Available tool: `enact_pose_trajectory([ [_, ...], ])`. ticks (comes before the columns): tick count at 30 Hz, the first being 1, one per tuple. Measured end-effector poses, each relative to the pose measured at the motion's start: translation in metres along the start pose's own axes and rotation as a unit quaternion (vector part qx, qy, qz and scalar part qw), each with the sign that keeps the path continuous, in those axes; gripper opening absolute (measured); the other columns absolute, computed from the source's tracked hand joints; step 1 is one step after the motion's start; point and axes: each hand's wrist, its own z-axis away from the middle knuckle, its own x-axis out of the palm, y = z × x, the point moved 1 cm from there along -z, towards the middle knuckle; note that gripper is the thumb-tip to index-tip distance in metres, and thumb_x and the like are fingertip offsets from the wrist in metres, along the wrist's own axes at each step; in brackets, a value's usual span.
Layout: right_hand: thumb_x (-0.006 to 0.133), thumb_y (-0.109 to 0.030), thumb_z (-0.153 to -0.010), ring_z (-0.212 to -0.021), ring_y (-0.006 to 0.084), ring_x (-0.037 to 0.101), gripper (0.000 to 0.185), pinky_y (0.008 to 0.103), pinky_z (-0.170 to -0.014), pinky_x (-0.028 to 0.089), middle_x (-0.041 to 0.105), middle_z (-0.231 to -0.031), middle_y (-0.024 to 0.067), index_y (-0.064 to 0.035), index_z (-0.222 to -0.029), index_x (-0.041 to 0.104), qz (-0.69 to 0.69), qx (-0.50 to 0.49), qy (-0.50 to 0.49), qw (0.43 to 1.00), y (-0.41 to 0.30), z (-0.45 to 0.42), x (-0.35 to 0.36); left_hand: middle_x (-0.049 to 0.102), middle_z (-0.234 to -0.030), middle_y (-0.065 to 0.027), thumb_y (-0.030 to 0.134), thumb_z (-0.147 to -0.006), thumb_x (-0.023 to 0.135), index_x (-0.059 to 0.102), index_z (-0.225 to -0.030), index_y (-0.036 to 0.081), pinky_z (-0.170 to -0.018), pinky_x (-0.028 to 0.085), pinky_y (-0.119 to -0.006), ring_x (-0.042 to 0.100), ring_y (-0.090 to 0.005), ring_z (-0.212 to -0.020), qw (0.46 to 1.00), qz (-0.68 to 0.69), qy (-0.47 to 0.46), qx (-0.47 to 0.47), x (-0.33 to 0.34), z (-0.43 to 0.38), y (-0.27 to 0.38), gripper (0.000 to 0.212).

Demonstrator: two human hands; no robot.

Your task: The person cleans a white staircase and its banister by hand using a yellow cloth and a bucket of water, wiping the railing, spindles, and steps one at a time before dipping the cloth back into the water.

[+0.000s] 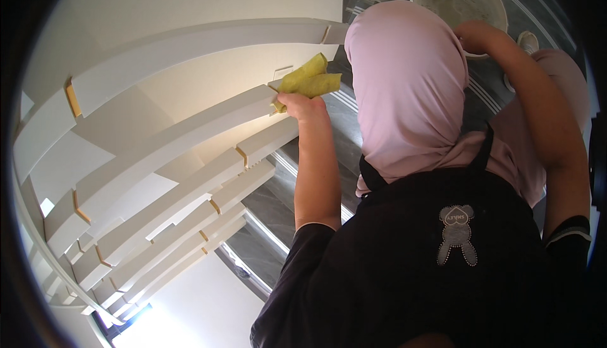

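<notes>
My left hand (303,106) is shut on a yellow-green cleaning cloth (310,80). The cloth lies against the lower end of a white baluster (189,137), by its gold-coloured band. Part of the cloth sticks out loosely past my fingers. Bent at the wrist, my right hand (476,37) is in front of a white bucket (500,8) of cloudy, foamy water. Its fingers are mostly hidden behind my raised knee (408,73) in pink trousers, so their grip does not show.
Several more white balusters (166,201) run in a row beside a stair of dark stone treads (265,201) with pale stripes. A curved white handrail (61,281) is at the far left. One of my shoes (527,42) shows near the bucket. Bright light enters at bottom left.
</notes>
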Motion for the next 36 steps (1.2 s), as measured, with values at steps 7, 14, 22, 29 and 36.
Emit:
enact_pose_trajectory([
  [7,0.061,-0.021,-0.077,-0.083,0.0363,0.064,0.018,0.0448,-0.074,0.049,0.067,-0.086,0.0182,-0.0061,-0.081,0.07,0.006,-0.009,0.0,1.0,0.004,0.006,-0.002,0.043,-0.138,-0.0143,0.04,-0.095,0.028,0.041,-0.135,0.007,-0.103,0.04,-0.053,0.045,-0.0365,-0.125,0.996,-0.031,0.065,-0.054,-0.099,0.003,0.004,0.054],
  [14,0.059,-0.022,-0.079,-0.085,0.0366,0.063,0.021,0.0449,-0.075,0.049,0.067,-0.088,0.0189,-0.0047,-0.083,0.069,0.003,-0.007,-0.039,0.999,0.008,0.005,-0.004,0.042,-0.137,-0.0142,0.052,-0.096,0.035,0.037,-0.136,0.004,-0.106,0.038,-0.046,0.044,-0.0305,-0.123,0.955,-0.081,0.004,0.284,-0.092,0.03,0.099,0.062],
  [22,0.059,-0.023,-0.078,-0.085,0.0363,0.063,0.021,0.0449,-0.075,0.049,0.067,-0.087,0.0187,-0.0055,-0.083,0.07,0.019,-0.017,-0.019,1.0,0.009,0.004,-0.001,0.032,-0.146,-0.0117,0.077,-0.086,0.024,0.026,-0.145,0.008,-0.114,0.021,-0.047,0.029,-0.0303,-0.134,0.918,-0.041,-0.211,0.332,-0.027,0.058,0.108,0.091],
  [29,0.058,-0.024,-0.079,-0.087,0.0372,0.063,0.022,0.046,-0.076,0.049,0.067,-0.09,0.0177,-0.0078,-0.087,0.07,0.029,-0.018,-0.022,0.999,0.009,0.005,0.001,0.03,-0.148,-0.009,0.078,-0.085,0.013,0.028,-0.145,0.012,-0.115,0.019,-0.049,0.027,-0.0329,-0.137,0.967,0.016,-0.206,0.148,-0.045,0.003,0.063,0.09],
  [36,0.057,-0.026,-0.081,-0.087,0.0395,0.062,0.024,0.0469,-0.077,0.048,0.066,-0.09,0.0195,-0.0094,-0.093,0.07,0.044,-0.005,-0.048,0.998,0.0,0.004,-0.004,0.034,-0.146,-0.0109,0.074,-0.088,0.012,0.03,-0.145,0.012,-0.115,0.021,-0.048,0.028,-0.0327,-0.136,0.971,0.053,-0.204,0.108,-0.048,-0.004,0.043,0.086],
])
